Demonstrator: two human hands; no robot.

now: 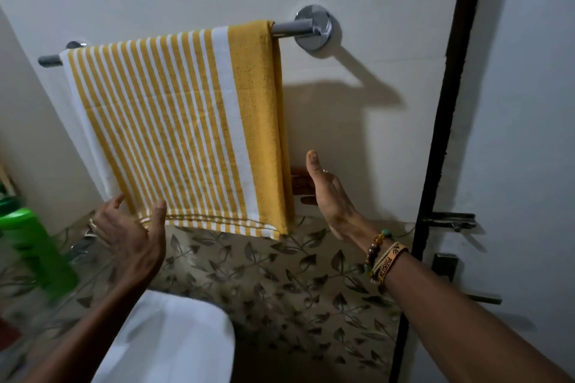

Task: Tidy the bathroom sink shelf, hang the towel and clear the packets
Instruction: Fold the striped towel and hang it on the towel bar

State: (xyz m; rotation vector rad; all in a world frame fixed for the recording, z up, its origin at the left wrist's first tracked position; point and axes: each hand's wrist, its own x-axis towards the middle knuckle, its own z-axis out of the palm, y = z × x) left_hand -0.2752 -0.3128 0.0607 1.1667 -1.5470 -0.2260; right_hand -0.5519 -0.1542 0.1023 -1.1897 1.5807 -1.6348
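The towel point(174, 121) hides the right hand's point(326, 196) fingertips at three o'clock, palm spread flat; left hand point(130, 236) open, thumb touching the hem.

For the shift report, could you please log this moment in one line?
towel: draped over rail | left hand: at bottom hem | right hand: open beside right edge

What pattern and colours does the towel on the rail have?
The towel has yellow and white stripes, with a broad yellow band at its right edge; the head view shows it.
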